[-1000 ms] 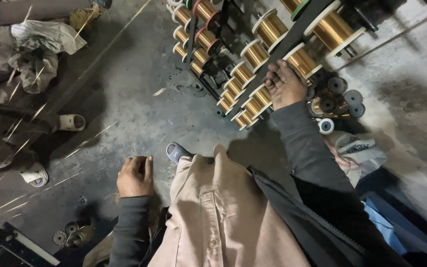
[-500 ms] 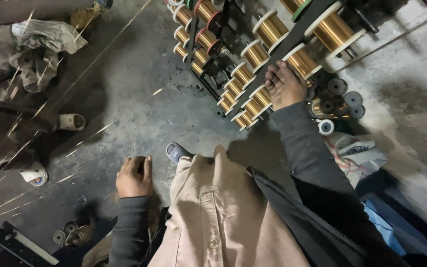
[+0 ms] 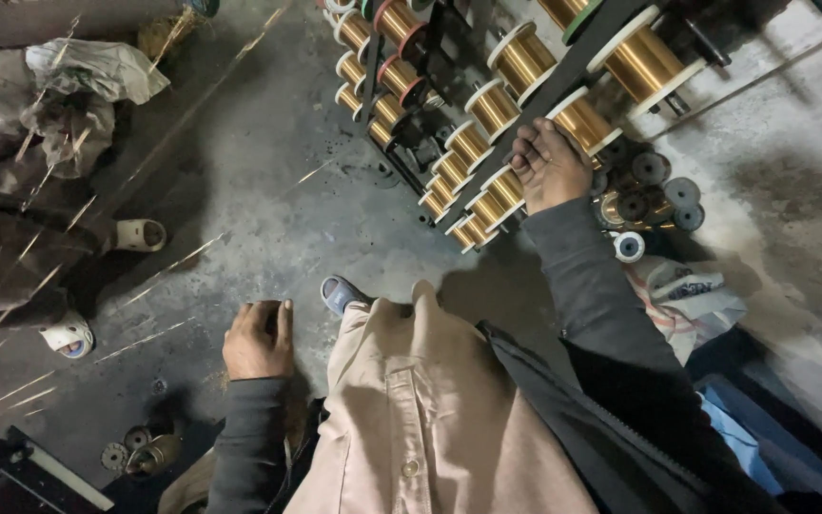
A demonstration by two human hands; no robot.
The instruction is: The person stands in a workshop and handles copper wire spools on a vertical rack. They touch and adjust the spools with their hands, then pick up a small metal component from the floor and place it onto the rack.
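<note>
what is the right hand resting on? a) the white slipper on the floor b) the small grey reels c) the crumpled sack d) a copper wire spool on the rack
d: the right hand lies on a copper wire spool on the rack, while the left hand hangs curled above the concrete floor.

right hand (image 3: 549,167) on copper wire spool (image 3: 582,122) | left hand (image 3: 259,340) fisted, nothing visible in it

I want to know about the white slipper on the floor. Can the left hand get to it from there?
Probably not without leaning. The left hand is curled low beside the body, and the white slipper lies apart from it across bare floor. Nothing blocks the way.
</note>
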